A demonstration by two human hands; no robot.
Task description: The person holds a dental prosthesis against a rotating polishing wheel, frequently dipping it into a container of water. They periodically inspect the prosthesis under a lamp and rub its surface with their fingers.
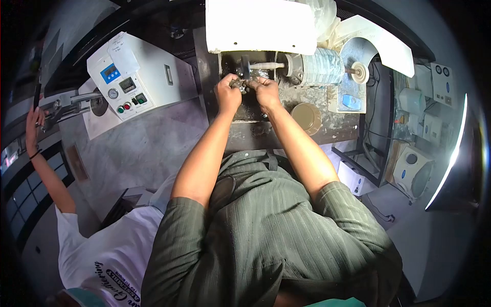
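Both of my hands are brought together over the dark, wet tray (245,113) of a polishing lathe (321,68). My left hand (228,95) is closed, its fingers pinching a small, grey, mud-coated piece (238,85) whose kind I cannot make out. From the other side, my right hand (266,95) closes its fingers on the same piece. Just above the fingers is a dark polishing wheel (245,67) on the lathe's pale tapered spindle (267,66). The fingertips and part of the piece are hard to see against the wet surface.
A brown bowl (306,118) stands right of my right forearm. A white shield (262,25) overhangs the tray. At left is a white machine (140,77) with gauges and buttons; a co-worker in a white shirt (117,250) reaches up beside it. More white machines (413,163) stand at right.
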